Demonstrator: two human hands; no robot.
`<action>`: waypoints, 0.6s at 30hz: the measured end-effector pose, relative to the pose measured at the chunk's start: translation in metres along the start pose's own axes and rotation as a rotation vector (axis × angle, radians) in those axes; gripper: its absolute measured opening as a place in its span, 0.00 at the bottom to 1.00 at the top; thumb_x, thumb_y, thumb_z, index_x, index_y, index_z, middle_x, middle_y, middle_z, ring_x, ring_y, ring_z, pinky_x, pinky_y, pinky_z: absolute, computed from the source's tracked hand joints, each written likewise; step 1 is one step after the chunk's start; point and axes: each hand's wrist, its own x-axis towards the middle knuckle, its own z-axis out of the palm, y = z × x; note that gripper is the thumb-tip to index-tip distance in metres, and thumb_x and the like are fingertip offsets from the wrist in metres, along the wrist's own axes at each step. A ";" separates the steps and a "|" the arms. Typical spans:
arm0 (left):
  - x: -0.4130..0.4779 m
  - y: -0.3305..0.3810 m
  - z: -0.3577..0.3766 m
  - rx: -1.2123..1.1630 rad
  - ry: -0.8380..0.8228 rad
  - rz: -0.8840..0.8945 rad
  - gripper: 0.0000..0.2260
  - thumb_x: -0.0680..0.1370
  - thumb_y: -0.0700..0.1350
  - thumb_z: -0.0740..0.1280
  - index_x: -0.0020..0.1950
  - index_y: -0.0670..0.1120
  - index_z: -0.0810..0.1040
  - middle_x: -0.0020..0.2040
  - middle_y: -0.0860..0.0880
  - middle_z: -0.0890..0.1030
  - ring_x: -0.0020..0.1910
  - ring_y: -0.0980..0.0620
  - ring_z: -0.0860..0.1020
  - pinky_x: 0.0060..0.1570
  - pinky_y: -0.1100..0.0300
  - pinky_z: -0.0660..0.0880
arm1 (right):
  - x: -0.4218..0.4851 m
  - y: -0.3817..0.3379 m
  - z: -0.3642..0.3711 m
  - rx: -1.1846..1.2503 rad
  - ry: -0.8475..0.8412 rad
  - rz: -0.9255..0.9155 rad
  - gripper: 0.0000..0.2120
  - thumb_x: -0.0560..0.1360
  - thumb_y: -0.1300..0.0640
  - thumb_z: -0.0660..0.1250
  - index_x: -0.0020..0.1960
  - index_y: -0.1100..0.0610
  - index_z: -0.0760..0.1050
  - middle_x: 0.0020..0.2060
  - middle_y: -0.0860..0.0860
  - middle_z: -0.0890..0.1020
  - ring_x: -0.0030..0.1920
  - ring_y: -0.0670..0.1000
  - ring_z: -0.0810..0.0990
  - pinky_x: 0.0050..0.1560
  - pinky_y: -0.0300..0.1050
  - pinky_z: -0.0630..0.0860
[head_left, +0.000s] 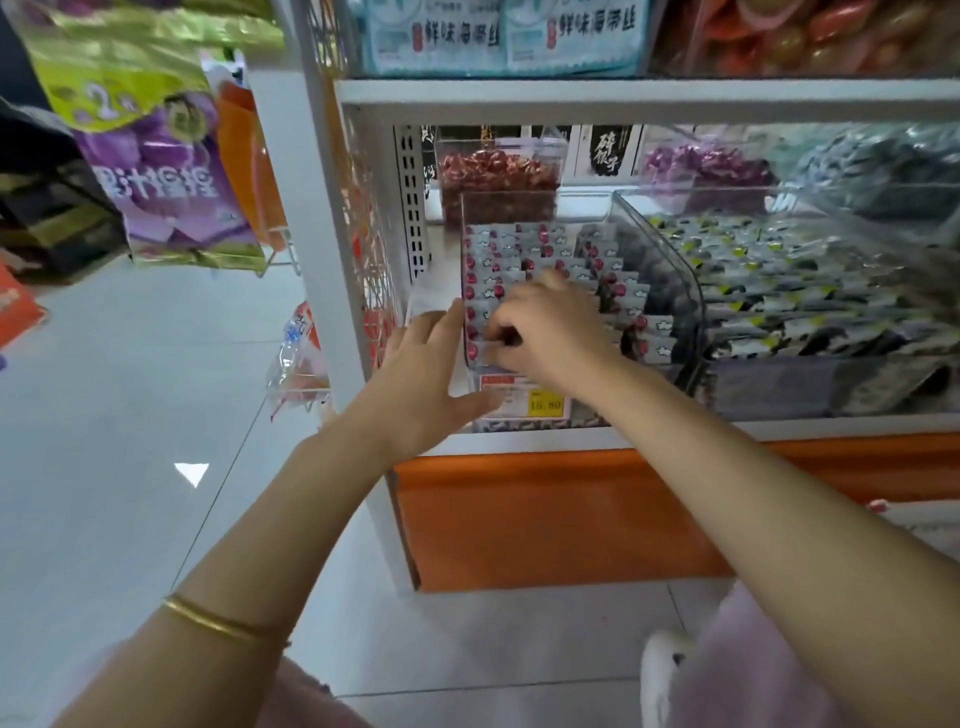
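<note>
A clear plastic bin on the low shelf holds rows of small grey snack packets with red dots. My right hand reaches into the bin's front left part, its fingers curled and pinching packets in the front row. My left hand lies flat and straight-fingered against the bin's left outer wall and front corner. A yellow price tag is stuck on the bin's front below my right hand.
Another clear bin of grey, yellow-marked packets sits to the right. Tubs of red and purple wrapped sweets stand behind. A white shelf board runs overhead. Hanging purple snack bags are at left, an orange plinth below.
</note>
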 end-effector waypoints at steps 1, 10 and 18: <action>0.001 -0.001 0.000 -0.009 0.015 0.005 0.41 0.73 0.56 0.68 0.77 0.47 0.48 0.75 0.46 0.57 0.73 0.43 0.54 0.70 0.49 0.56 | 0.001 0.001 0.001 0.026 -0.006 -0.002 0.12 0.70 0.44 0.70 0.48 0.50 0.81 0.48 0.47 0.80 0.48 0.47 0.63 0.45 0.46 0.60; 0.009 0.004 -0.015 -0.129 0.202 0.062 0.34 0.72 0.54 0.70 0.74 0.47 0.61 0.61 0.49 0.66 0.60 0.51 0.68 0.61 0.57 0.69 | 0.010 0.009 -0.031 0.741 0.229 0.081 0.03 0.72 0.56 0.71 0.41 0.55 0.79 0.35 0.41 0.77 0.35 0.38 0.74 0.38 0.29 0.69; 0.001 0.019 -0.020 -0.302 0.129 0.048 0.19 0.71 0.55 0.68 0.59 0.50 0.74 0.54 0.52 0.69 0.48 0.63 0.70 0.45 0.75 0.70 | -0.016 0.012 -0.060 1.329 0.283 0.299 0.06 0.74 0.61 0.68 0.38 0.57 0.78 0.32 0.49 0.82 0.33 0.47 0.80 0.30 0.38 0.77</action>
